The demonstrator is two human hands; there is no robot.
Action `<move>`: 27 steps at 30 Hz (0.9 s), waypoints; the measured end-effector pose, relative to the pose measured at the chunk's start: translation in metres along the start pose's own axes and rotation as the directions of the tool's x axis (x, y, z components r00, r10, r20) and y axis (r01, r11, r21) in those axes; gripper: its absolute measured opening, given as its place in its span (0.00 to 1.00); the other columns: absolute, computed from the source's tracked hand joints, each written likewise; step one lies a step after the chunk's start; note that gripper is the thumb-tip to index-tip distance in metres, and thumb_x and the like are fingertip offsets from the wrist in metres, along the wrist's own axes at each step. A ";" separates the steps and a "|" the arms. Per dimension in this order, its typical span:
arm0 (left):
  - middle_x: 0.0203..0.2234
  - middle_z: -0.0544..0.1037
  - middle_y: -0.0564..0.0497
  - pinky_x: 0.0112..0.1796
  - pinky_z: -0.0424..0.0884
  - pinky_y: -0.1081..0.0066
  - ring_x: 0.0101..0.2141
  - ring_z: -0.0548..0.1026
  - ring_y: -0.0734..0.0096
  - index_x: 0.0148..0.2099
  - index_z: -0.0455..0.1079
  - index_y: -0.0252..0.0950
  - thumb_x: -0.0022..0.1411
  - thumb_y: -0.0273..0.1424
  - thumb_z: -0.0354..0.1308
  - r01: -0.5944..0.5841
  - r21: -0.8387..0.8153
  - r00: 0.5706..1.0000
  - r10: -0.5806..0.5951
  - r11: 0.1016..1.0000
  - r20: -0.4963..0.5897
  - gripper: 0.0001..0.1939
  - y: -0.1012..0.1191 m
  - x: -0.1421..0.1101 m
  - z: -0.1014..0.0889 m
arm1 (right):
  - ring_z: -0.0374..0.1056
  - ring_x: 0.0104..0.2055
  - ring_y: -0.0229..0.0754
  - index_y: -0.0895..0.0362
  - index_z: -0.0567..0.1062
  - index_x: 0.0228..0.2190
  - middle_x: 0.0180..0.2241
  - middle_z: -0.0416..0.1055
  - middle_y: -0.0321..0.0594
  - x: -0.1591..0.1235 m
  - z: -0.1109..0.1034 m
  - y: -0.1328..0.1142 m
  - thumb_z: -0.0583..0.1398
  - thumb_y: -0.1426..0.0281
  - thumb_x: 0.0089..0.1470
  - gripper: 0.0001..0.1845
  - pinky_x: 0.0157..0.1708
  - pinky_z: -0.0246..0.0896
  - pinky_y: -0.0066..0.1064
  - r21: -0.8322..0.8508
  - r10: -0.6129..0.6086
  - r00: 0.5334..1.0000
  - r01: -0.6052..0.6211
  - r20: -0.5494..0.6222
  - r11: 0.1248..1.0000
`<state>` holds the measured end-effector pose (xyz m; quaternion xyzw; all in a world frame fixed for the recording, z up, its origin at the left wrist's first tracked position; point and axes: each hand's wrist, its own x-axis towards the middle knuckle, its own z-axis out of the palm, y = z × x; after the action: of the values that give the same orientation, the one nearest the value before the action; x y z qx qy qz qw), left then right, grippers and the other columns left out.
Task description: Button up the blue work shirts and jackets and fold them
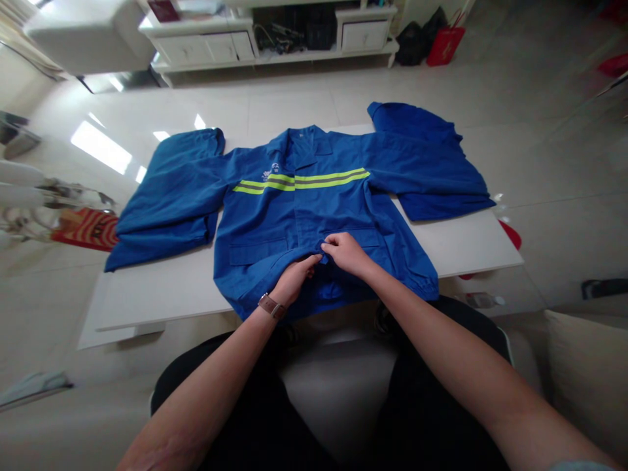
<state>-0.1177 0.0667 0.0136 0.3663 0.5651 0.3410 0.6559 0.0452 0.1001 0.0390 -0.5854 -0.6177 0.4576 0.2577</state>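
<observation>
A blue work jacket lies front up on the white table, its collar at the far side. A yellow-green and grey reflective stripe crosses its chest, with white print above the stripe on the left. Near the bottom of the front placket, my left hand is closed on the lower front edge, the cloth folded up over its fingers. My right hand pinches the same edge just beside it. Any button or fastener between the fingertips is too small to make out. Folded blue garments lie at the left sleeve and another at the right.
The white table stands close in front of my knees. Beyond it is a white cabinet with a red bag beside it. A red striped bag is at the left. A clear bottle lies on the floor at right.
</observation>
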 end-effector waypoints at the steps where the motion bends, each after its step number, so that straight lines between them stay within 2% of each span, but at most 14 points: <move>1: 0.23 0.71 0.53 0.30 0.59 0.70 0.25 0.64 0.74 0.28 0.73 0.35 0.50 0.45 0.70 0.003 -0.004 1.000 -0.003 1.000 -0.008 0.18 -0.001 0.000 0.000 | 0.53 0.26 0.34 0.57 0.62 0.18 0.18 0.56 0.30 0.000 0.000 -0.001 0.56 0.67 0.54 0.15 0.29 0.44 0.30 -0.001 -0.010 1.000 0.010 -0.003 1.000; 7: 0.22 0.71 0.53 0.30 0.59 0.69 0.25 0.64 0.74 0.27 0.72 0.35 0.49 0.47 0.71 0.001 0.036 1.000 0.000 0.999 -0.025 0.21 -0.001 0.000 0.001 | 0.52 0.26 0.33 0.56 0.61 0.17 0.18 0.55 0.30 -0.003 0.000 -0.002 0.56 0.68 0.54 0.16 0.29 0.43 0.30 -0.006 -0.030 0.999 0.030 -0.014 1.000; 12: 0.20 0.69 0.53 0.29 0.57 0.68 0.25 0.62 0.73 0.23 0.69 0.36 0.52 0.46 0.69 -0.016 0.087 0.999 0.019 0.996 -0.031 0.20 0.001 -0.002 0.002 | 0.53 0.25 0.34 0.56 0.62 0.17 0.18 0.56 0.30 -0.004 0.001 -0.001 0.56 0.68 0.54 0.16 0.29 0.43 0.30 -0.006 -0.023 1.000 0.023 -0.017 1.000; 19: 0.20 0.69 0.53 0.29 0.56 0.68 0.25 0.62 0.73 0.23 0.68 0.37 0.54 0.43 0.67 -0.050 0.106 0.998 0.053 0.993 -0.025 0.18 0.004 -0.006 0.003 | 0.54 0.26 0.34 0.57 0.63 0.18 0.18 0.58 0.31 -0.003 0.001 0.000 0.56 0.67 0.53 0.15 0.29 0.44 0.29 -0.011 -0.021 1.000 0.021 -0.016 1.000; 27: 0.24 0.74 0.52 0.31 0.60 0.68 0.27 0.66 0.72 0.28 0.74 0.35 0.52 0.42 0.68 -0.013 0.056 0.998 0.016 0.998 -0.057 0.15 -0.003 -0.001 0.002 | 0.54 0.27 0.34 0.57 0.62 0.18 0.19 0.57 0.31 -0.003 0.000 -0.003 0.56 0.67 0.53 0.15 0.30 0.44 0.30 -0.006 -0.003 1.000 0.003 -0.001 1.000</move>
<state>-0.1160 0.0641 0.0112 0.3786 0.5902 0.3402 0.6266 0.0442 0.0975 0.0422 -0.5855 -0.6197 0.4551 0.2571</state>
